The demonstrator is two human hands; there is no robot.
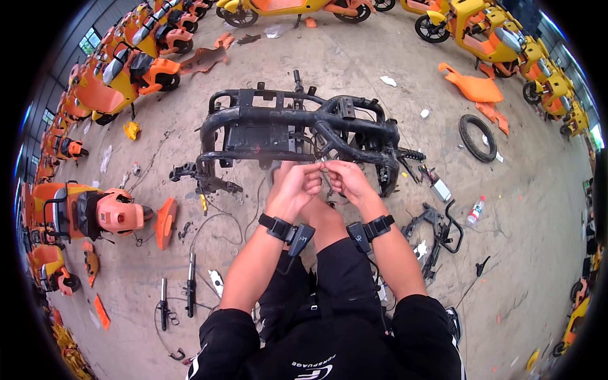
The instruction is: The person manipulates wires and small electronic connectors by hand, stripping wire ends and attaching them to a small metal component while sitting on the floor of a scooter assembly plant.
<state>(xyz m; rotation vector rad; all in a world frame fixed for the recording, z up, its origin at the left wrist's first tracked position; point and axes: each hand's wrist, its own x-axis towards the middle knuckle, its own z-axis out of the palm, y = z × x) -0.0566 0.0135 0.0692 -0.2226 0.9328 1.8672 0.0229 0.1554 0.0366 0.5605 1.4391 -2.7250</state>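
My left hand [300,185] and my right hand [348,181] meet at the near edge of a black scooter frame [266,116]. Both are closed in a pinch, fingertips almost touching. Whatever sits between them is too small to make out. Thin dark wires [315,143] come out of the frame just beyond my fingertips. The bare frame lies on the concrete floor, its tubes running left to right. A spring shock absorber [411,154] sticks out at its right end. Black straps with small boxes are on both my wrists.
A loose tyre [477,138], a plastic bottle [475,210] and a silver box [439,190] lie to the right. Fork tubes [190,285] and cables lie at near left. Orange panels [472,85] are scattered about. Yellow and orange scooters [130,79] line the sides.
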